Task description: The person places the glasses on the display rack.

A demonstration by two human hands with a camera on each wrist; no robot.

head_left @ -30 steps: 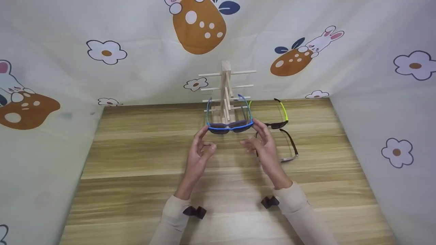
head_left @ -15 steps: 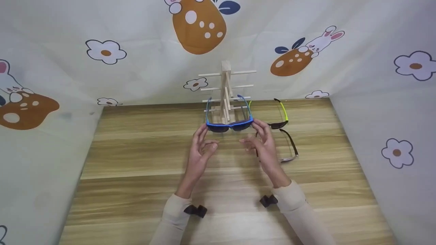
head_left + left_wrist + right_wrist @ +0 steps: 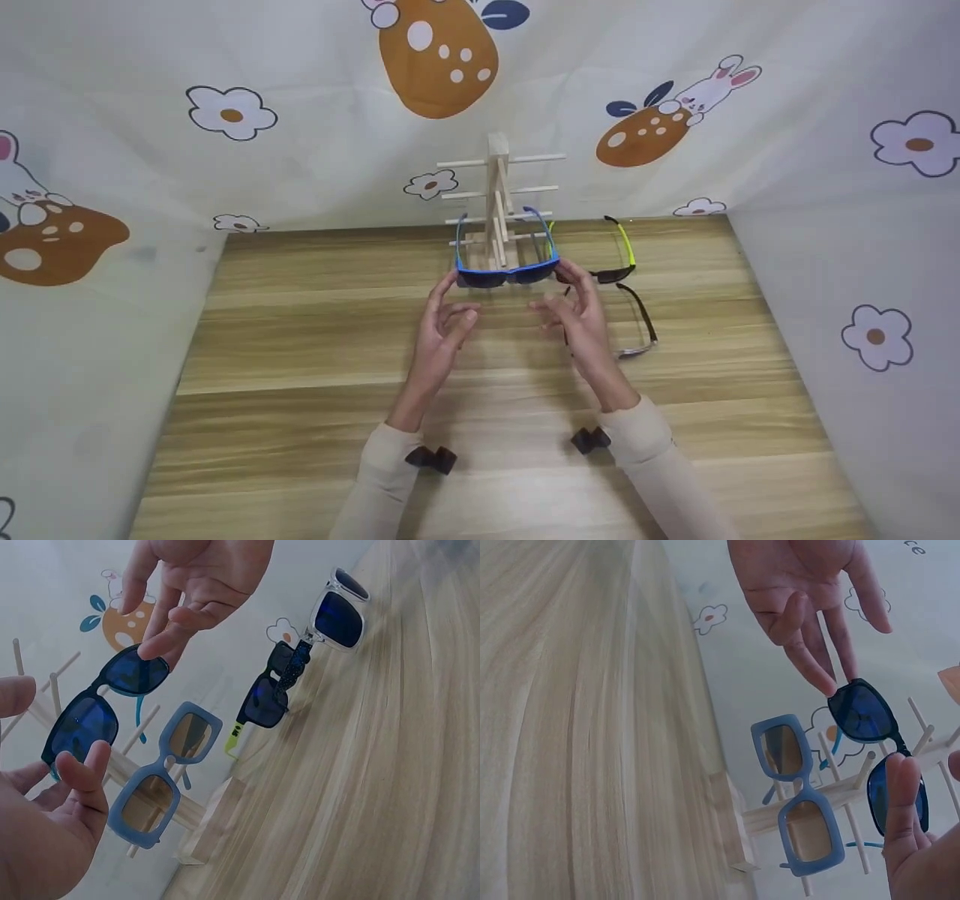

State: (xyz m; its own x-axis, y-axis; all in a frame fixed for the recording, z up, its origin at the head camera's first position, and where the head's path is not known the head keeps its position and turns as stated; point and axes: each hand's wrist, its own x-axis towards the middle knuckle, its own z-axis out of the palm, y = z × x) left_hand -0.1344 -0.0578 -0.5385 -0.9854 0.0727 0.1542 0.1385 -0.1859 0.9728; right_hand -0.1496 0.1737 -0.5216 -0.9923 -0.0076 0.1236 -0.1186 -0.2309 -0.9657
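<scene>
Both hands hold a pair of blue-framed sunglasses (image 3: 482, 280) with dark lenses, one at each outer corner of the frame. My left hand (image 3: 440, 322) has its fingertips at the left corner; my right hand (image 3: 583, 319) grips the right corner. The temples reach back around the post of a wooden peg rack (image 3: 497, 172), level with its lower pegs. In the left wrist view, dark blue lenses (image 3: 82, 727) face the camera. Lower on the rack sit light-blue square-framed sunglasses (image 3: 142, 802) with brown lenses, mostly hidden in the head view. Whether the held temples touch a peg, I cannot tell.
To the rack's right lie sunglasses with yellow-green temples (image 3: 627, 244). Nearer lies a clear-framed pair (image 3: 637, 350) with dark temples, partly behind the right hand. A patterned cloth (image 3: 322, 165) backs the wooden table (image 3: 300, 420) and walls both sides.
The held sunglasses have shifted slightly back toward the rack, and their front has tilted so more of the lenses shows. Both hands followed with them. The other sunglasses stay put.
</scene>
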